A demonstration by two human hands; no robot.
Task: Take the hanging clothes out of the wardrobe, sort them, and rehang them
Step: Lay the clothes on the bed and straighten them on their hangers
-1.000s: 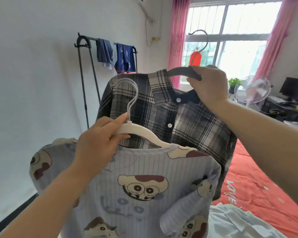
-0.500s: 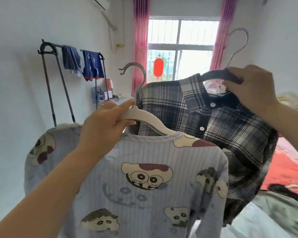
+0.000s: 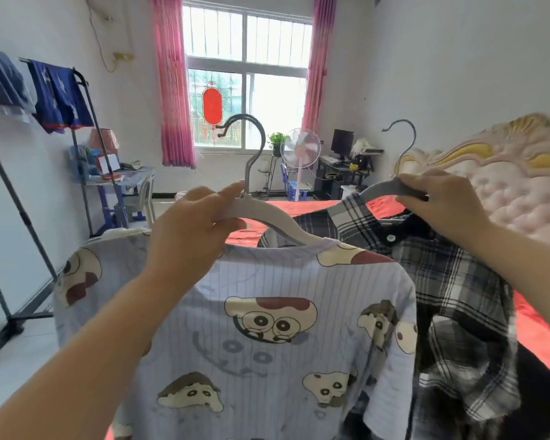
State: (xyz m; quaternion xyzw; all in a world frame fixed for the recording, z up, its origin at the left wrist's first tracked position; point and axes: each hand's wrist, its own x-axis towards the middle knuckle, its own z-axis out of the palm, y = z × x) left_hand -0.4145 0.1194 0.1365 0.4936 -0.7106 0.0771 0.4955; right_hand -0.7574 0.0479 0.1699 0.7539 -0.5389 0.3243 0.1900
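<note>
The ribbed pale-blue cartoon top (image 3: 267, 312) hangs at centre from a smooth white hanger (image 3: 286, 227), which the left hand (image 3: 188, 236) grips. At 2 o'clock the right hand (image 3: 442, 204) grips a grey hanger (image 3: 381, 188) carrying the woven plaid shirt (image 3: 451, 281); the top's edge overlaps it. The red bed (image 3: 546, 344) lies behind. A metal rack (image 3: 19, 206) stands at 9 o'clock, with floor (image 3: 19, 360) between rack and top.

Bright daylight enters through the window (image 3: 246, 81), which is overexposed. The walls are evenly lit, shadows soft. Wide-angle distortion bends the edges.
</note>
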